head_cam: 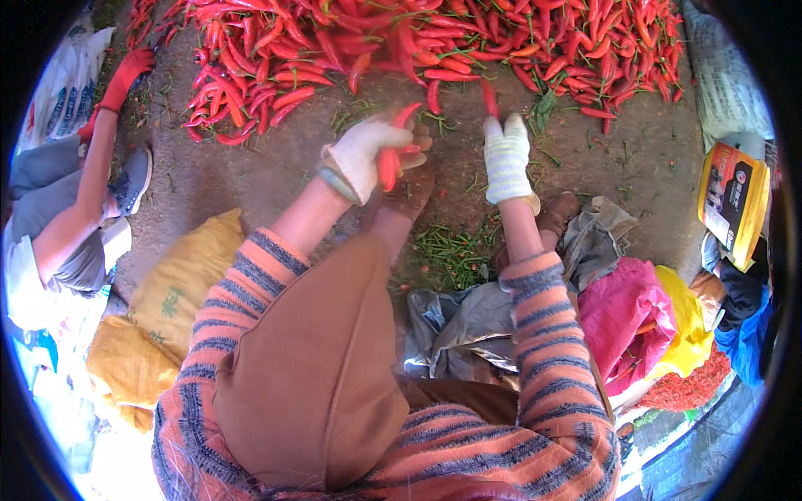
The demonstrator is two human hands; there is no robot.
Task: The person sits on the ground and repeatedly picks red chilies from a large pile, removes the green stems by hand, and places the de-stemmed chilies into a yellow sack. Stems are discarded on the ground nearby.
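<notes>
My left hand, in a white knit glove with a bracelet at the wrist, is closed around a few red chili peppers. To its right, my right hand, in a white glove, pinches one red chili pepper at its fingertips. A large heap of red chili peppers with green stems spreads over the ground beyond both hands. Between my feet lies a pile of green stems.
Another person's red-gloved hand works at far left, near a white sack. A yellow sack lies at left. Grey plastic, a pink bag and a yellow box are at right.
</notes>
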